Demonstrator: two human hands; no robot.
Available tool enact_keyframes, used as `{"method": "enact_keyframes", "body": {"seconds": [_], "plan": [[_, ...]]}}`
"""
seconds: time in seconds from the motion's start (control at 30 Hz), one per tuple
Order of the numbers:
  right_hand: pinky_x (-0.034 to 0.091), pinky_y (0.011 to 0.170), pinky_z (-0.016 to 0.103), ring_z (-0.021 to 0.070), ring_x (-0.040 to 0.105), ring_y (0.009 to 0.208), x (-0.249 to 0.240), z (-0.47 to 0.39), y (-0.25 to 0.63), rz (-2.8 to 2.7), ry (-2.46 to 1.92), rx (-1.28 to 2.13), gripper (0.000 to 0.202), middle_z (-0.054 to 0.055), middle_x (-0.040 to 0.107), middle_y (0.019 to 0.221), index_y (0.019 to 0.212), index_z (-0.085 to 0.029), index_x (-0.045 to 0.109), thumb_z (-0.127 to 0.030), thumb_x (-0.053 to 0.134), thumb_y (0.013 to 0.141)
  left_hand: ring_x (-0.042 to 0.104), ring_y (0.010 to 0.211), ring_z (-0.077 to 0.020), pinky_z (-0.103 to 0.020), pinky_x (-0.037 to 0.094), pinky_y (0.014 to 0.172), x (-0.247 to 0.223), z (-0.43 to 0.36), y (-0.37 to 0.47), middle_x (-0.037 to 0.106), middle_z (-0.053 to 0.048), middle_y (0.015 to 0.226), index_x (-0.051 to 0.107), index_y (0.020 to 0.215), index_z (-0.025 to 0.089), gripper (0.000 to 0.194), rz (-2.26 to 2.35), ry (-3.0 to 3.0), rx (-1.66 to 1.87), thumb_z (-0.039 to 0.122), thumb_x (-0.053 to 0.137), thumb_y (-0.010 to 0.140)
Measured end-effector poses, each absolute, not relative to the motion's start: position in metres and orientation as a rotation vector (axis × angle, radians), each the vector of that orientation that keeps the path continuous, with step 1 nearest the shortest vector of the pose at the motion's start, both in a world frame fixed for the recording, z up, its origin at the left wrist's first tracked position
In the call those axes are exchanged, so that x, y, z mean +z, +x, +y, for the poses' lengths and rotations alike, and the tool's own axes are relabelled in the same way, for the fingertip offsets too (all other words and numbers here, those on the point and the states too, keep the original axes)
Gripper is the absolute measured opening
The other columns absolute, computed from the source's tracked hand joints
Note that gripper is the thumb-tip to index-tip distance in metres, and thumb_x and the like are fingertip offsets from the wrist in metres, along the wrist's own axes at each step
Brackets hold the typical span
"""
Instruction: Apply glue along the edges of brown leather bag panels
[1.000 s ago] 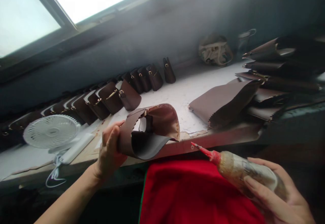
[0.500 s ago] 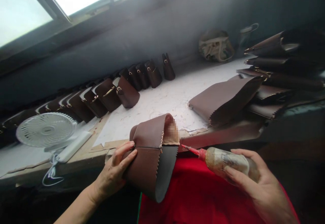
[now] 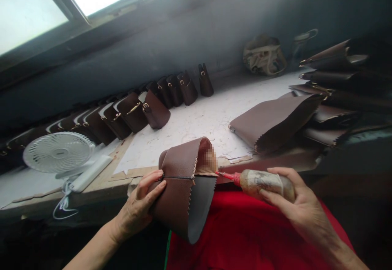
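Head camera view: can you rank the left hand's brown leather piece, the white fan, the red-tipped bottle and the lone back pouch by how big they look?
1. Brown leather piece
2. White fan
3. Red-tipped bottle
4. Lone back pouch

Nearness probably enlarges both held things.

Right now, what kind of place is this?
Probably a leather workshop: there's a row of brown bags, more brown pieces piled up, and a bottle with a red nozzle in the right hand.
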State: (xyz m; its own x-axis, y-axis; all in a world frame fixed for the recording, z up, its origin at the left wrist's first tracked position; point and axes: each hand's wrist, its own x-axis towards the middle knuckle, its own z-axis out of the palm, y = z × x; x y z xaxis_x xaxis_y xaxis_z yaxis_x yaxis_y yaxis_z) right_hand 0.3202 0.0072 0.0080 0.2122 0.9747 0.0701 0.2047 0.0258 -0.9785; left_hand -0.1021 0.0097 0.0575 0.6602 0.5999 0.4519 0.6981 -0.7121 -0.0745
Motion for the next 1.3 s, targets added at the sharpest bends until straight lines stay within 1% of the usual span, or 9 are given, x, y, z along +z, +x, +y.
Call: {"method": "enact_keyframes", "body": {"seconds": [0.17,0.27,0.43,0.63,0.8,0.93,1.1,1.23,1.3], "plan": [[0.058,0.071,0.029,0.0207,0.072,0.076,0.009,0.006,0.333,-1.402,-1.366,0.971,0.04,0.001,0.076,0.092,0.113,-0.025,0.068,-0.049,0.08,0.084,0.051,0.144,-0.0368,-0.056,0.058,0.113,0.056,0.01,-0.104,0.048,-0.02,0.147,0.027,0.169,0.028,0.097,-1.027,-2.665,-0.589,-0.007,0.058,0.085],[0.059,0.072,0.028,0.021,0.073,0.077,0.01,0.009,0.334,-1.366,-1.354,0.921,0.042,0.002,0.077,0.095,0.113,-0.024,0.068,-0.05,0.081,0.083,0.049,0.146,-0.0362,-0.057,0.056,0.114,0.054,0.01,-0.106,0.047,-0.019,0.149,0.027,0.168,0.029,0.097,-1.015,-2.695,-0.586,-0.01,0.057,0.084],[0.059,0.067,0.031,0.0219,0.071,0.069,0.012,0.023,0.332,-1.335,-1.396,0.848,0.043,0.002,0.076,0.084,0.109,-0.022,0.068,-0.05,0.081,0.079,0.048,0.148,-0.0354,-0.056,0.055,0.116,0.051,0.012,-0.109,0.047,-0.018,0.149,0.029,0.168,0.03,0.1,-0.993,-2.704,-0.612,-0.013,0.056,0.081],[0.06,0.069,0.029,0.0241,0.074,0.08,0.013,0.025,0.342,-1.5,-1.353,0.889,0.041,0.004,0.078,0.099,0.109,-0.024,0.072,-0.052,0.081,0.081,0.046,0.15,-0.0354,-0.057,0.054,0.117,0.05,0.012,-0.115,0.048,-0.016,0.151,0.033,0.166,0.03,0.1,-0.967,-2.733,-0.591,-0.014,0.056,0.079],[0.061,0.069,0.032,0.0236,0.072,0.073,0.011,0.025,0.342,-1.435,-1.379,0.821,0.046,0.004,0.076,0.092,0.111,-0.024,0.069,-0.056,0.082,0.081,0.049,0.149,-0.0347,-0.054,0.056,0.116,0.051,0.014,-0.114,0.052,-0.015,0.148,0.038,0.163,0.029,0.091,-0.924,-2.717,-0.606,-0.01,0.058,0.083],[0.06,0.07,0.028,0.0247,0.074,0.084,0.012,0.024,0.343,-1.51,-1.323,0.891,0.041,0.005,0.077,0.102,0.11,-0.025,0.072,-0.054,0.082,0.082,0.051,0.148,-0.0346,-0.053,0.057,0.115,0.048,0.016,-0.116,0.053,-0.014,0.149,0.044,0.159,0.029,0.081,-0.906,-2.713,-0.631,-0.006,0.058,0.087],[0.059,0.071,0.03,0.0231,0.072,0.078,0.015,0.022,0.342,-1.449,-1.368,0.832,0.043,0.004,0.076,0.099,0.109,-0.025,0.07,-0.054,0.083,0.081,0.047,0.151,-0.0325,-0.051,0.055,0.118,0.047,0.017,-0.116,0.052,-0.013,0.147,0.043,0.16,0.028,0.082,-0.908,-2.714,-0.613,-0.009,0.055,0.087],[0.058,0.072,0.03,0.0251,0.073,0.087,0.015,0.018,0.34,-1.455,-1.345,0.944,0.041,0.005,0.076,0.107,0.111,-0.025,0.071,-0.052,0.081,0.082,0.049,0.149,-0.0325,-0.051,0.057,0.116,0.047,0.017,-0.115,0.053,-0.013,0.145,0.043,0.159,0.028,0.079,-0.89,-2.703,-0.636,-0.006,0.058,0.09],[0.058,0.072,0.029,0.0246,0.073,0.087,0.016,0.017,0.339,-1.415,-1.344,0.948,0.041,0.005,0.075,0.106,0.112,-0.025,0.071,-0.051,0.082,0.081,0.051,0.147,-0.0328,-0.051,0.058,0.115,0.048,0.017,-0.115,0.053,-0.013,0.145,0.042,0.16,0.029,0.08,-0.894,-2.702,-0.644,-0.004,0.06,0.089]]}}
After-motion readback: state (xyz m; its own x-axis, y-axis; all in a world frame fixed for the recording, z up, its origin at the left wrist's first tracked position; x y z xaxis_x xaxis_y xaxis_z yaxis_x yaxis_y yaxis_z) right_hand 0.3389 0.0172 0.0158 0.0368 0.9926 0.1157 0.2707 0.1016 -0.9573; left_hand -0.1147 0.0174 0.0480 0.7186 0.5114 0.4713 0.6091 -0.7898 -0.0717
